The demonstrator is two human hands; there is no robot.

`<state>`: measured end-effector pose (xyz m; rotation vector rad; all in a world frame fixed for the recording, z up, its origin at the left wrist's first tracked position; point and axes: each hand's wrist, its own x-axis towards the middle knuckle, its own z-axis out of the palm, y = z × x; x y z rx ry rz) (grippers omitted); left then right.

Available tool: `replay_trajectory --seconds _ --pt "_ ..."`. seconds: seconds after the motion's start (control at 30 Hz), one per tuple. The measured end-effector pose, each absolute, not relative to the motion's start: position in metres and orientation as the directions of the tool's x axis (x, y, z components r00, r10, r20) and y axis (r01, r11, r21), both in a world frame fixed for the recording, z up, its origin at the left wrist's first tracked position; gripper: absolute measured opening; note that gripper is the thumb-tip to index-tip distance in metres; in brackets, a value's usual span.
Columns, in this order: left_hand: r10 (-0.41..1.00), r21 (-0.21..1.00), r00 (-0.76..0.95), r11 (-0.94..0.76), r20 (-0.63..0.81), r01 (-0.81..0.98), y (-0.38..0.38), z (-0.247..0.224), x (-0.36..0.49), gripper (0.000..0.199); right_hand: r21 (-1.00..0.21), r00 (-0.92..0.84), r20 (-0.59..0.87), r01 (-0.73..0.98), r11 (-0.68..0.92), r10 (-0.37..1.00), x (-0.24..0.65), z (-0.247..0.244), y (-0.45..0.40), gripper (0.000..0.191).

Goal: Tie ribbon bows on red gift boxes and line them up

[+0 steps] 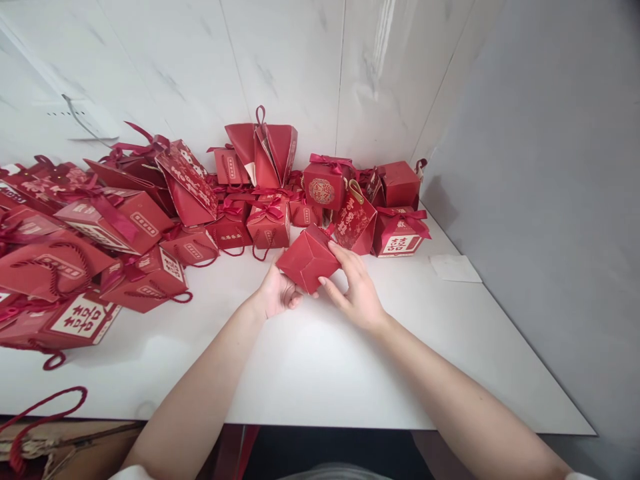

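Between my hands, above the white table, is a small red gift box (pixel 309 257) with a seamed face turned toward me. My left hand (pixel 280 290) supports it from the left and below, its fingers curled and partly hidden behind the box. Along the right side, my right hand (pixel 355 287) grips it with thumb and fingers against the card. Just behind stand a red box with a gold loop (pixel 356 220) and a ribboned red box (pixel 269 223). To the right sits a box with a white label (pixel 401 233).
A heap of red gift boxes (pixel 137 220) with ribbons and cord handles covers the left and back of the white table (pixel 320 373). A white paper slip (pixel 455 268) lies by the grey wall panel (pixel 545 200). A cardboard carton (pixel 75 453) stands at the lower left.
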<state>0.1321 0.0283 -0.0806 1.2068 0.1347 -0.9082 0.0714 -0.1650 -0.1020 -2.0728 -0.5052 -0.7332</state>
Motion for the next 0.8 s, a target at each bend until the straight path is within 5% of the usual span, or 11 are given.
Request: replay_trajectory --seconds 0.23,0.47,0.6,0.8 --pt "-0.485 0.858 0.769 0.071 -0.416 0.508 0.0261 -0.082 0.1302 0.102 -0.658 0.773 0.633 0.568 -0.494 0.045 0.07 -0.0984 -0.1677 0.052" --pt "-0.135 0.983 0.99 0.186 0.031 -0.005 0.0266 -0.0871 0.1291 0.069 -0.893 0.915 0.404 0.399 -0.209 0.019 0.074 -0.1054 -0.1682 0.042" --pt "-0.139 0.921 0.99 0.388 0.016 0.04 0.0269 -0.0823 0.1307 0.066 -0.861 0.893 0.449 0.435 -0.263 0.005 0.0717 -0.1063 -0.1634 0.034" --pt "-0.198 0.838 0.971 0.501 -0.13 0.215 0.0254 -0.0795 0.1312 0.061 -0.906 0.893 0.406 0.365 -0.212 -0.196 0.07 -0.1017 -0.1626 0.035"
